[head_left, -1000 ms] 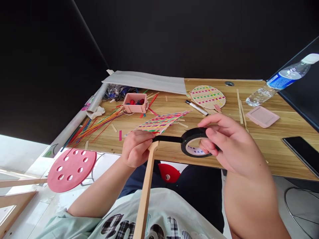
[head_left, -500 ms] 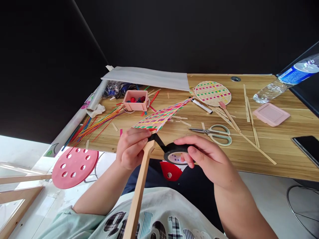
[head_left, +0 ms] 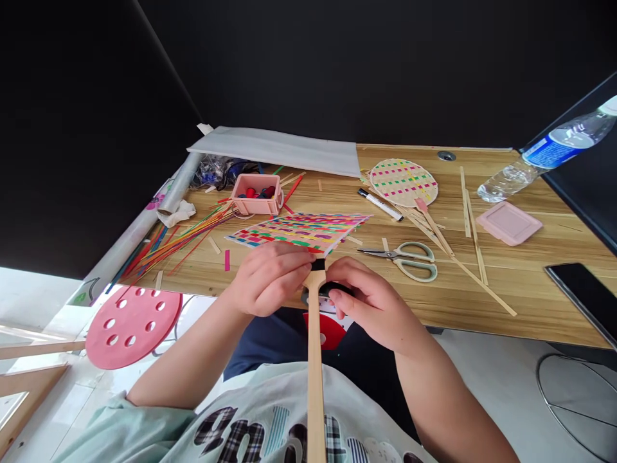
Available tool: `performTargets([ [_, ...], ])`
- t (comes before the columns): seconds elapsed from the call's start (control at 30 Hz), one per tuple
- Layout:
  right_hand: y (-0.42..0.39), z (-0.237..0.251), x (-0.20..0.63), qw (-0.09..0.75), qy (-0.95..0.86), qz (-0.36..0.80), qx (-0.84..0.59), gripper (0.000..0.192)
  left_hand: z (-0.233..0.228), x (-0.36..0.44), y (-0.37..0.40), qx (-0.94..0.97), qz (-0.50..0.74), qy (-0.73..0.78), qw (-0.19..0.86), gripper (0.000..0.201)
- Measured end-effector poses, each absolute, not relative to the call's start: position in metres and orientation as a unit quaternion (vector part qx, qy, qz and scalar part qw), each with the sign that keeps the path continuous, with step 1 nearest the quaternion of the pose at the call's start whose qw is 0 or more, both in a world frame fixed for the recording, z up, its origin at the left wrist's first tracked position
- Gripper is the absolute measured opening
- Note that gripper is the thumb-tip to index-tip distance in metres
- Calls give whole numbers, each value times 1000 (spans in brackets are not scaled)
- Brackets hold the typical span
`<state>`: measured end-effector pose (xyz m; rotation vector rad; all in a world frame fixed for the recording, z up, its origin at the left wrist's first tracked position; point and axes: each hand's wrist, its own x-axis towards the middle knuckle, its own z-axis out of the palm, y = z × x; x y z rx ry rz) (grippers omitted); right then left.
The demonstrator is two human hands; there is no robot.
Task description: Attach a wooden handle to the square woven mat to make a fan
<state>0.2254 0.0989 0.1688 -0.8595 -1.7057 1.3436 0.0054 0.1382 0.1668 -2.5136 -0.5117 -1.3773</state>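
Woven fan (head_left: 301, 230) hovers flat just over the worktop (head_left: 482, 283), its wooden handle (head_left: 315, 360) running back toward the person. Left hand (head_left: 270, 278) pinches the taped neck steady while right hand (head_left: 371, 302) curls around the black tape roll (head_left: 322, 294) tight against it. Scissors (head_left: 409, 259) lie beyond.

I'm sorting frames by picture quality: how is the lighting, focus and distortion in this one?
Head view: even daylight on the desk, black backdrop behind; soft glare on the phone. Wide-lens bending tilts the bottle and stretches the edges. The left hand, right hand and woven fan look sharp; the tape roll is mostly hidden.
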Motion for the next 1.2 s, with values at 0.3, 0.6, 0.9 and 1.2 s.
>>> performTargets([
  [0.3, 115, 153, 215, 515, -618, 434, -405, 9, 176, 12, 156, -889, -420, -142, 117, 22],
  [0.6, 117, 152, 219, 533, -697, 201, -436, 14, 169, 13, 159, -878, -443, -136, 117, 20],
  [0.9, 142, 204, 233, 475, -845, 32, -243, 33, 178, 13, 160, -869, -472, -128, 73, 26],
  [1.2, 149, 205, 229, 467, -855, -41, -219, 36, 187, 11, 164, -852, -502, -132, 71, 30],
])
